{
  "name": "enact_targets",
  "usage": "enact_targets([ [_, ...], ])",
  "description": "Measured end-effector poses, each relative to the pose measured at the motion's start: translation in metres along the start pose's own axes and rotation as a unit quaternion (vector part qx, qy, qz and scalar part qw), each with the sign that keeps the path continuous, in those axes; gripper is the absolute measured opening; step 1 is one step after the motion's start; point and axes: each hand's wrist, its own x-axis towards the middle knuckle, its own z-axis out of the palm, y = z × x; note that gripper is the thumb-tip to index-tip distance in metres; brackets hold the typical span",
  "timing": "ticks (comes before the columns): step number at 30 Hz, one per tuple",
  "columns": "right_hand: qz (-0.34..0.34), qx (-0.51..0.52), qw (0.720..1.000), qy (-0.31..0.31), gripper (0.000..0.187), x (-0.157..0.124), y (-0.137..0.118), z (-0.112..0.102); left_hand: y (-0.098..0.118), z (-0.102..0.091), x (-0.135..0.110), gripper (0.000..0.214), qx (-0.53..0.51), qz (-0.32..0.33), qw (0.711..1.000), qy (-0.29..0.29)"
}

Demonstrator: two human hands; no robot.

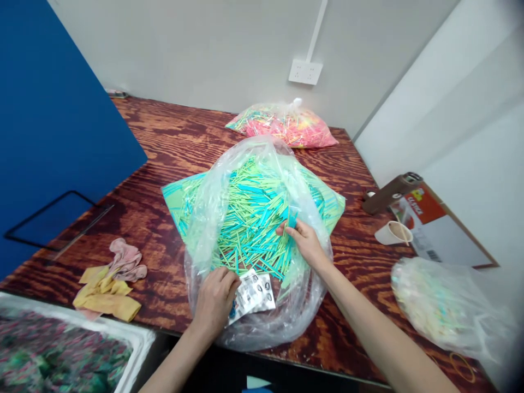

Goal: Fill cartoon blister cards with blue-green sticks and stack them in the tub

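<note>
Item under hand: a heap of thin green and turquoise sticks (249, 218) inside an opened clear plastic bag (262, 327), at the middle of the bench (172, 136) and reaching its near edge. Most sticks lie flat with their long axes running from near-left to far-right; those at the heap's edges fan off at other angles.

Right hand (307, 243): in the bag at the heap's right side, thumb and fingers closed narrowly on a small bunch of turquoise sticks, which point away from the person.

Left hand (215, 300): at the near edge of the heap, fingers curled down onto the left end of a small white printed packet (256, 292) lying in the bag. Whether it grips the packet or only presses on it cannot be told.

Surroundings: a knotted bag of pink and yellow sticks (286, 128) at the far side; a further filled bag (442, 305) at the near right with a rubber band (462, 367) beside it; crumpled pink and yellow cloths (110, 284) at the left; a brown cylinder (388, 194), a white cup (393, 233) and a carton (446, 234) at the right.
</note>
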Motion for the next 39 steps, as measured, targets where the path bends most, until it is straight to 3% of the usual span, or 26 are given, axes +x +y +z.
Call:
enact_targets([
  [6, -0.020, -0.002, 0.998, 0.065, 0.022, -0.002, 0.011, 0.003, -0.002, 0.001, -0.002, 0.022, -0.014, 0.010, 1.000, 0.024],
  [10, -0.054, -0.051, 0.994, 0.076, 0.020, 0.001, -0.007, 0.003, -0.004, 0.002, -0.003, 0.022, -0.023, 0.014, 0.999, 0.029],
  [15, -0.042, -0.015, 0.998, 0.044, 0.018, -0.038, -0.029, 0.019, -0.005, 0.001, -0.005, 0.024, -0.050, -0.002, 0.998, 0.031],
  [19, 0.025, 0.005, 0.999, 0.040, 0.017, -0.089, -0.006, 0.039, -0.005, -0.003, -0.004, 0.023, -0.081, -0.023, 0.996, 0.026],
  [22, 0.056, 0.002, 0.998, 0.039, 0.017, -0.110, 0.015, 0.048, -0.003, -0.011, -0.001, 0.022, -0.103, -0.028, 0.994, 0.016],
  [28, 0.062, 0.026, 0.997, 0.047, 0.022, -0.117, 0.023, 0.053, 0.006, -0.027, 0.005, 0.019, -0.136, -0.006, 0.990, 0.024],
  [33, 0.027, 0.019, 0.999, 0.042, 0.016, -0.125, 0.024, 0.056, 0.015, -0.026, -0.001, 0.016, -0.160, 0.034, 0.986, 0.022],
  [39, -0.004, -0.017, 1.000, 0.026, 0.015, -0.127, 0.031, 0.059, 0.018, -0.026, -0.002, 0.015, -0.206, -0.010, 0.978, 0.015],
])
